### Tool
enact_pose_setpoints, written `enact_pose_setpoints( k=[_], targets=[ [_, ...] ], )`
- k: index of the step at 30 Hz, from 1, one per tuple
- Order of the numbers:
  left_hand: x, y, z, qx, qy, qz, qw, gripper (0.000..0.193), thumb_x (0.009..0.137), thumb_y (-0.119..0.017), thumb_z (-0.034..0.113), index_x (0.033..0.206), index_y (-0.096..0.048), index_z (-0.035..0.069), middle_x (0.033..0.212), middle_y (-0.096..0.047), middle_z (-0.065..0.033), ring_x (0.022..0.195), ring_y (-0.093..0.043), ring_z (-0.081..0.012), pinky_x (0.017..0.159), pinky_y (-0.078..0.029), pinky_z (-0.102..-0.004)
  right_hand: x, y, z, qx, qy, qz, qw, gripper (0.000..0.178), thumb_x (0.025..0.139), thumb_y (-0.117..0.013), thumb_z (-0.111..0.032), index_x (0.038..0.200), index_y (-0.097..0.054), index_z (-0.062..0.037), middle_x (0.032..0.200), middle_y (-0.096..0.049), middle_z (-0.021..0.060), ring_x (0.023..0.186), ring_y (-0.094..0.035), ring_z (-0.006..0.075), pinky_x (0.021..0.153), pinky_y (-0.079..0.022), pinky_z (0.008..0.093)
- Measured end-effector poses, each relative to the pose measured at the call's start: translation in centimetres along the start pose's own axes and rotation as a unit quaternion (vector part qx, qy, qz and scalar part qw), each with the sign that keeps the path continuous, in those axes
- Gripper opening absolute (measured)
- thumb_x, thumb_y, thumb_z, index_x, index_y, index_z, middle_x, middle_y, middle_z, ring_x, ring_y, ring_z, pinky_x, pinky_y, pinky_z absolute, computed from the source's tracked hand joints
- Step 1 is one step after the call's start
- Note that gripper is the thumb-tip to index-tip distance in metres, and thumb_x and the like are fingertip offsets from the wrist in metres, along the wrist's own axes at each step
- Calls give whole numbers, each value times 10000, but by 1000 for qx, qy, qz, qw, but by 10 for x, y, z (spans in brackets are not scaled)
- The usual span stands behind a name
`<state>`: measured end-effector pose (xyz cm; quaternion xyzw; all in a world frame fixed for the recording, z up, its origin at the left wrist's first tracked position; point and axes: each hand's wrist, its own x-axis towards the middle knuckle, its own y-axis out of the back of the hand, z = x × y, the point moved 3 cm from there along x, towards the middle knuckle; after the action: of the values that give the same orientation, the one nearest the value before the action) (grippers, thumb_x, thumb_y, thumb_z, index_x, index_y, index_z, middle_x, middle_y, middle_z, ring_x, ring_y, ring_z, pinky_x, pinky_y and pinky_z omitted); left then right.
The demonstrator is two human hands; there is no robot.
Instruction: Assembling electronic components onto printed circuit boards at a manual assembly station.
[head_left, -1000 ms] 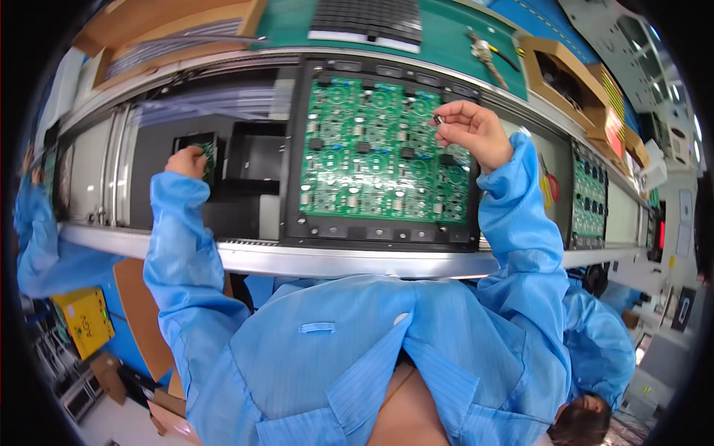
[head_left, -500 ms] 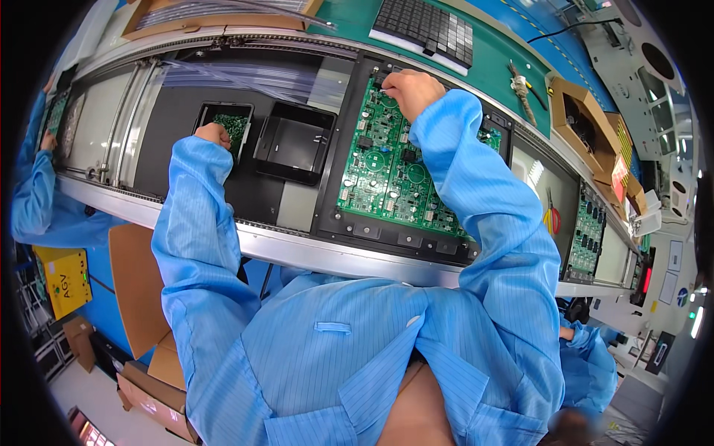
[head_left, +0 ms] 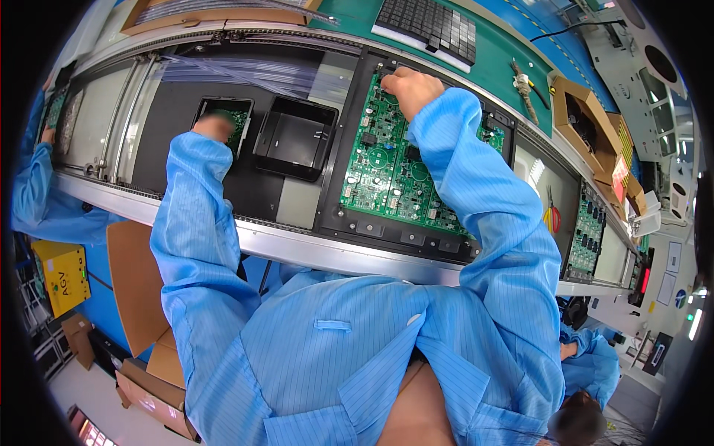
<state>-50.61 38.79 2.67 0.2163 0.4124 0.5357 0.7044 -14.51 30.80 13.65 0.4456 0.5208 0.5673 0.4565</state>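
Note:
My right hand point(head_left: 413, 89) is at the far left corner of a green circuit board point(head_left: 379, 178), with its fingers pinched together and pointing down. Whatever lies between them is hidden. The board carries several small components and is set in a black frame point(head_left: 327, 186). My left hand point(head_left: 213, 128) is at the near left side of a small black bin holding small green parts point(head_left: 237, 125). A blur covers the left fingers, so their grip does not show. An open black tray point(head_left: 294, 141) with a few small pieces in it stands between that bin and the board.
Metal conveyor rails point(head_left: 275, 245) run along the near side. Beyond are a tray of dark blocks point(head_left: 428, 33), cutters point(head_left: 523, 80) and cardboard boxes point(head_left: 580, 123). Red-handled pliers point(head_left: 552, 215) and another circuit board point(head_left: 587, 230) lie right. Co-workers' sleeves point(head_left: 33, 186) show at the sides.
My left hand has shifted slightly left and nearer me at the bin. My right hand stays at the board's far left corner, its fingers drawn in a little.

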Motion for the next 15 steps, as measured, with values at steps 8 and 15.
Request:
enact_pose_setpoints(
  k=[8, 15],
  targets=[
    [-7, 5, 8, 101, -66, 8, 993, 118, 696, -610, 41, 794, -671, 65, 648, -620, -50, 624, -592, -182, 640, -473, -288, 8, 12, -13, -56, 22, -34, 998, 109, 748, -549, -65, 797, -636, -107, 810, -592, 70, 762, -610, 287, 656, -503, 384],
    [2, -2, -4, 115, -79, 66, 988, 88, 710, -635, 73, 791, -668, 66, 659, -625, -58, 632, -600, -205, 639, -483, -305, 22, 20, -24, -106, 44, -128, 985, 108, 707, -586, -20, 779, -639, -80, 819, -600, 108, 744, -617, 292, 610, -504, 394]
  ],
)
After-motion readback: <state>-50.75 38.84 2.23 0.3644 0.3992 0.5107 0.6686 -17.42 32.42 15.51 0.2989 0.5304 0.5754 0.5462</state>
